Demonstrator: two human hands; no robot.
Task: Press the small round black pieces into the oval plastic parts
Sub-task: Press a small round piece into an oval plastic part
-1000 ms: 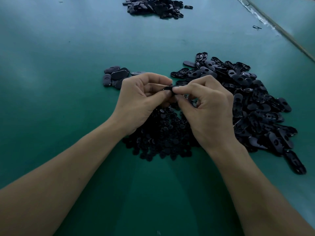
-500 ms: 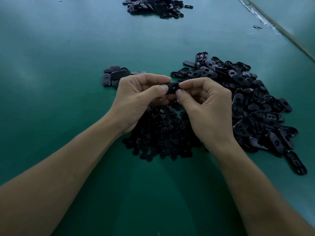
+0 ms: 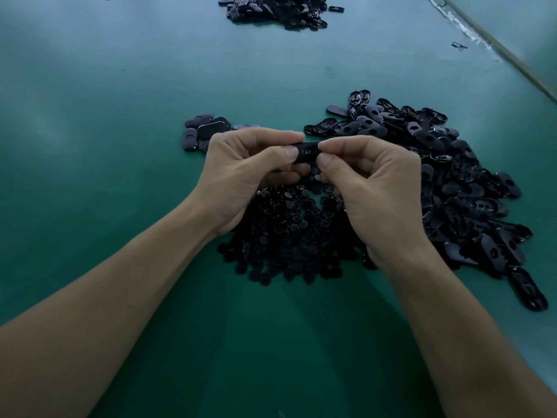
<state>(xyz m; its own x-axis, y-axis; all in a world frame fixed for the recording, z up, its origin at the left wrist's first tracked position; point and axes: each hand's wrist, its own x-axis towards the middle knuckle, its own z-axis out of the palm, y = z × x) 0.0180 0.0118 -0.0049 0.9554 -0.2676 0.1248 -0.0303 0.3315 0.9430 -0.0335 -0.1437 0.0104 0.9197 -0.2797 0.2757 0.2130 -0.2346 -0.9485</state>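
A black oval plastic part (image 3: 307, 151) is held in the air between both hands, above the table. My left hand (image 3: 247, 173) pinches its left end with thumb and forefinger. My right hand (image 3: 373, 188) pinches its right end the same way. A small round piece shows faintly in the part's middle. Under the hands lies a heap of small round black pieces (image 3: 289, 233). A large pile of loose oval parts (image 3: 437, 176) spreads to the right.
A small group of oval parts (image 3: 205, 131) lies just left of my left hand. Another dark pile (image 3: 277, 10) sits at the far edge of the green table (image 3: 120, 116). A seam or rail (image 3: 494, 49) runs along the far right.
Both hands have lifted slightly and drawn a little apart, turning the oval part so more of its face shows between the fingertips.
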